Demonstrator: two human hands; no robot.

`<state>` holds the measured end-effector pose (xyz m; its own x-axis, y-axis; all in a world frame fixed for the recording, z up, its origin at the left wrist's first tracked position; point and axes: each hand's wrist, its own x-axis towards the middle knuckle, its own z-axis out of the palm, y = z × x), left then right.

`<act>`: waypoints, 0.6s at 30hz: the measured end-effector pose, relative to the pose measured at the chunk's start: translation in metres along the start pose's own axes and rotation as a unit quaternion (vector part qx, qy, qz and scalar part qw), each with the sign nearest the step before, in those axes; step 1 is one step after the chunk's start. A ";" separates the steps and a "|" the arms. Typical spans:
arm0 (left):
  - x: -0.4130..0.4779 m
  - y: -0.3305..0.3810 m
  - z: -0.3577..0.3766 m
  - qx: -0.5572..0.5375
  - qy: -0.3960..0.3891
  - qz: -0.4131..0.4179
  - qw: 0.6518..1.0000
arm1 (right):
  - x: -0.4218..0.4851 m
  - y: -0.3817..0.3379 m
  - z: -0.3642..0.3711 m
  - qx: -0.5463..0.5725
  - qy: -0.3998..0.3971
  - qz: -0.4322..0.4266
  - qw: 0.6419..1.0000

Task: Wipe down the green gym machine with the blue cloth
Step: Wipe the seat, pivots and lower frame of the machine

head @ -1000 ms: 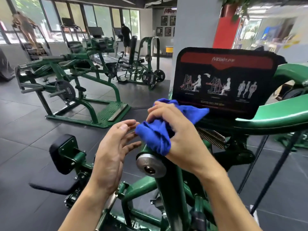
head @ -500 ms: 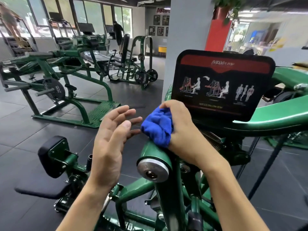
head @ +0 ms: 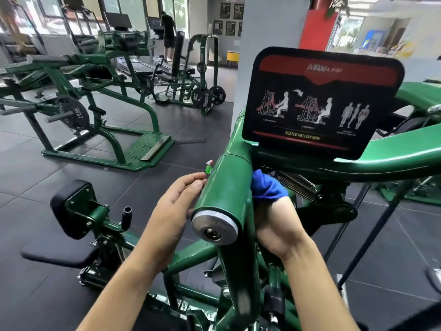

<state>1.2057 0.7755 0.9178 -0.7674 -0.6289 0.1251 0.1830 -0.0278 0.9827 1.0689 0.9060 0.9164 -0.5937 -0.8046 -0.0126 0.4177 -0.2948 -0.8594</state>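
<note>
Head view: a blue cloth (head: 266, 187) is gripped bunched in the right hand (head: 276, 225), whose fingers are largely hidden. It is pressed to the right flank of the green pivot tube (head: 224, 187) on the seated low row machine (head: 241, 283). The left hand (head: 171, 211) is laid at the tube's left flank, fingers (head: 191, 185) straight and loosely together. Wiping is judged underway; the curved arm (head: 393, 161) beyond the fingertips seems left.

Blue cloth (head: 267, 188) partly behind mach. tube (head: 224, 187)

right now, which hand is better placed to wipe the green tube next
Right. The right hand grips the blue cloth against the right side of the green tube; the left hand is bare, its fingers only touching the left side.
</note>
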 end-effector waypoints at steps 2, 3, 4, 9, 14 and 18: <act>0.004 -0.003 0.002 -0.011 0.018 -0.061 0.998 | 0.005 -0.002 0.007 0.070 -0.038 0.029 0.996; 0.007 -0.004 0.004 -0.055 0.015 -0.099 0.993 | 0.009 -0.003 0.010 0.089 -0.048 0.038 0.994; 0.009 -0.003 0.004 -0.109 0.015 -0.141 0.984 | 0.013 -0.004 0.013 0.095 -0.047 0.045 0.993; 0.013 0.000 0.008 -0.125 -0.025 -0.125 0.984 | 0.010 -0.006 0.013 0.043 -0.030 0.041 0.998; 0.015 -0.002 0.011 -0.156 -0.031 -0.098 0.982 | -0.010 -0.003 0.001 -0.158 0.033 -0.052 0.986; 0.021 0.005 0.015 -0.185 0.004 -0.069 0.980 | -0.023 -0.011 -0.025 -0.305 0.073 -0.033 0.949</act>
<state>1.1813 0.7740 0.9272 -0.7957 -0.6057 -0.0090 0.2888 -0.3923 0.8733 1.0612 0.9402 0.9132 -0.7123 -0.7016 0.0201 -0.0739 0.0466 -0.9962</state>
